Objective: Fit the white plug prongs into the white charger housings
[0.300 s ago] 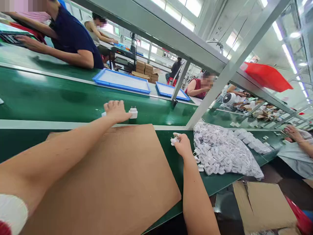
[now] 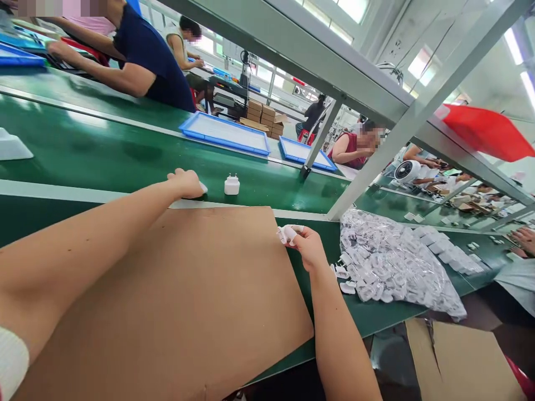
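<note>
My left hand (image 2: 187,184) reaches over the green belt (image 2: 137,167), its fingers closed on a white piece (image 2: 203,188) that shows only partly beside them. To its right a white plug adapter (image 2: 232,184) stands on the belt with its two pins up. My right hand (image 2: 308,245) is closed on small white plastic parts (image 2: 288,234) near the right edge of a large brown cardboard sheet (image 2: 200,289). A clear plastic bag (image 2: 384,256) full of white parts lies to the right of my right hand, with some loose parts (image 2: 348,287) at its left edge.
Blue-rimmed trays (image 2: 225,133) lie along the belt's far side. Grey metal posts (image 2: 376,156) and a beam cross the view. A person in dark blue (image 2: 154,61) sits at the far left. A white block (image 2: 13,146) is on the belt's left, a cardboard box (image 2: 472,362) at the lower right.
My left hand has moved off the plug adapter, which now stands alone. My right hand has moved left with its white parts, to the cardboard's edge. The view has shifted left.
</note>
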{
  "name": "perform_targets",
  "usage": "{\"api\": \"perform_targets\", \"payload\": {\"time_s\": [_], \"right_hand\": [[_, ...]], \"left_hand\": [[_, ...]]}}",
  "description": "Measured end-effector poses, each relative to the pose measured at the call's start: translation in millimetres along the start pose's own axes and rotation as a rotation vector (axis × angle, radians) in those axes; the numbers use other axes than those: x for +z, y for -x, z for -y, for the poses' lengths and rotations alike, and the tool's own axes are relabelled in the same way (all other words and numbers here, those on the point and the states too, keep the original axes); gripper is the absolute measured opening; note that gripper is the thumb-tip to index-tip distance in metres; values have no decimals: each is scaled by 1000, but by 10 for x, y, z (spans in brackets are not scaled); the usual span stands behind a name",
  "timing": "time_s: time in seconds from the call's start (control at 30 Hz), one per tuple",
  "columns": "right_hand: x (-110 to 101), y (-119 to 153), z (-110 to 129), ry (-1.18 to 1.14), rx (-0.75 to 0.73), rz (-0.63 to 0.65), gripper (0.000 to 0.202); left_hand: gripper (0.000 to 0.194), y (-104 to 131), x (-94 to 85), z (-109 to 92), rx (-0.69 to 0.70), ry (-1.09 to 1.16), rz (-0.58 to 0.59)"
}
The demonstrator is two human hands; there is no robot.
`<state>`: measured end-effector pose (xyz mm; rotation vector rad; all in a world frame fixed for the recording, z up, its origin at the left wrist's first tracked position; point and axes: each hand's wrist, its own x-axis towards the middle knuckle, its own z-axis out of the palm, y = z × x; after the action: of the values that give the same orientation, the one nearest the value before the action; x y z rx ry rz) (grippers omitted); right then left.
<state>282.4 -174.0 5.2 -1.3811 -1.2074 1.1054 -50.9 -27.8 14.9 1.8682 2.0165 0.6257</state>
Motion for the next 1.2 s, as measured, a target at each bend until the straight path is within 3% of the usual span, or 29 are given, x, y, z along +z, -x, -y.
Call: {"api": "perform_targets", "payload": {"time_s": [0.13, 0.27, 0.37, 0.43, 0.5, 0.67, 0.73, 0.87, 1.0, 1.2], "right_hand": [[82, 89, 42, -69, -10, 54, 36], [145, 133, -27, 180, -93, 25, 31], [168, 144, -96, 511, -220, 101, 29], [171, 140, -121, 629, -268, 157, 29], [179, 133, -122, 595, -274, 152, 28], [299, 205, -32, 184, -139, -19, 31], [379, 281, 6, 138, -165, -17, 28], [508, 423, 27, 326, -426, 84, 20], [572, 451, 7, 581, -722, 141, 29], [612, 422, 13, 776, -778, 189, 40]], "left_hand": [[68, 320, 32, -90, -61, 47, 1], [61, 880, 269, -280, 4, 350, -82], [47, 1361, 455, -455, 114, 676, 66], [41, 1596, 538, -543, 157, 682, 170], [39, 1721, 592, -582, 172, 631, 224], [48, 1708, 669, -513, 259, 577, 318], [46, 1682, 680, -478, 309, 580, 357], [33, 1667, 681, -457, 412, 567, 354], [26, 1646, 688, -460, 513, 570, 317], [28, 1617, 717, -439, 514, 567, 301]]}}
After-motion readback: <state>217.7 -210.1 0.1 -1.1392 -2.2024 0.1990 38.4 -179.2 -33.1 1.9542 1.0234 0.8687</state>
